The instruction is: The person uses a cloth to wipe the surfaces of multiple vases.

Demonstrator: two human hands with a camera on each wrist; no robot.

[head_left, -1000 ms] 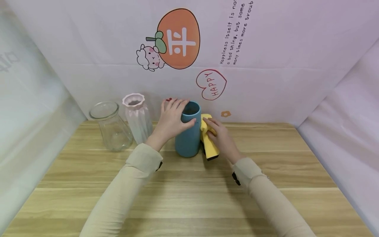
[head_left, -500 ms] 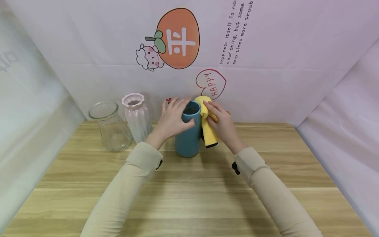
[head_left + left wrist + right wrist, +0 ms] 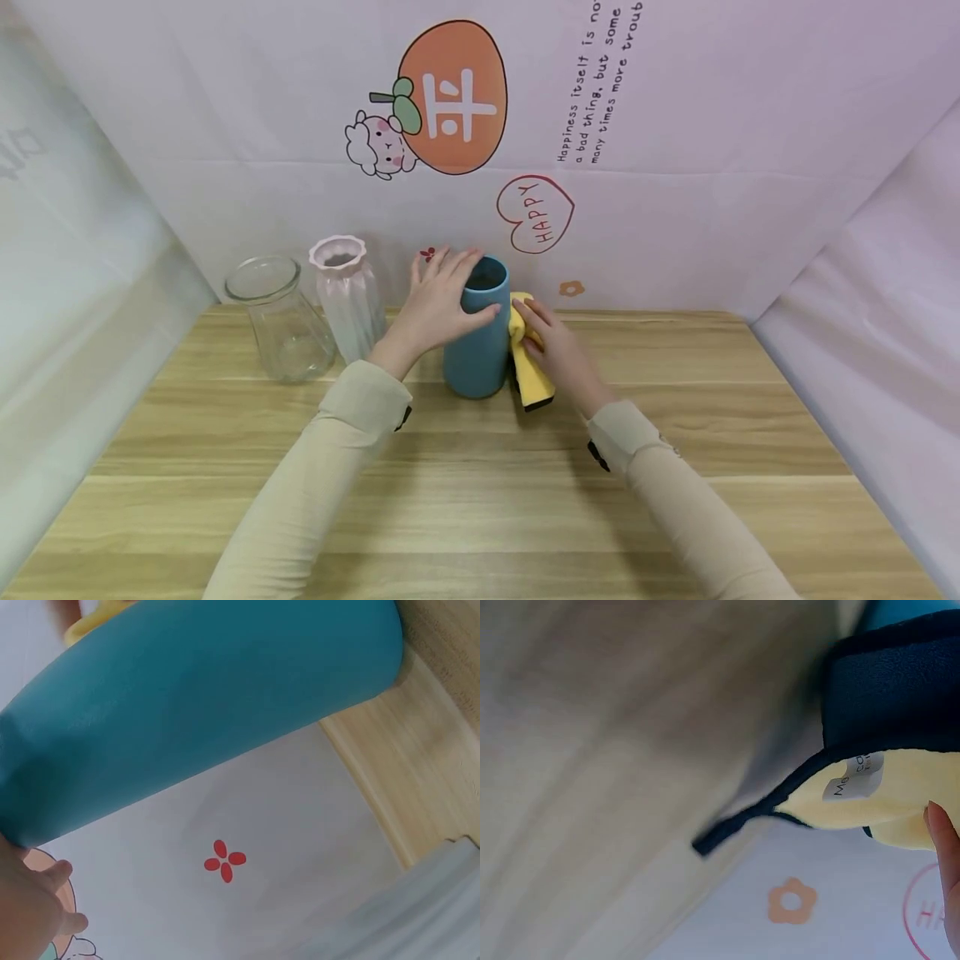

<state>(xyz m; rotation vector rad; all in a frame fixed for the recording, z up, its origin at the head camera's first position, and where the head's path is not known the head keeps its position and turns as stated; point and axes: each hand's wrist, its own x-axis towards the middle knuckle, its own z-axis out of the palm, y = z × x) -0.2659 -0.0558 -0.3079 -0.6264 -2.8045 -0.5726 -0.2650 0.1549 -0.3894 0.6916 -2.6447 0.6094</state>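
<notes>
A tall blue vase [image 3: 477, 350] stands upright on the wooden table. My left hand [image 3: 433, 312] grips it near the top, thumb on the near side and fingers by the far rim. In the left wrist view the vase [image 3: 202, 697] fills the upper part, with fingers [image 3: 45, 900] at lower left. Against the vase's right side my right hand [image 3: 558, 346] holds a bunched yellow cloth [image 3: 534, 379] with dark edging. The right wrist view shows the cloth [image 3: 855, 806] with a printed label and a dark face; one fingertip presses on it.
Left of the blue vase stand a pink-and-white fluted vase [image 3: 352, 308] and a clear glass vase [image 3: 288, 333], close together. A white printed backdrop [image 3: 675, 233] hangs along the table's back edge. Bare wooden tabletop [image 3: 465, 508] lies in front.
The right hand slid the cloth up the vase's right side to the rim, then back down to about its earlier height. The left hand and the vase have barely moved.
</notes>
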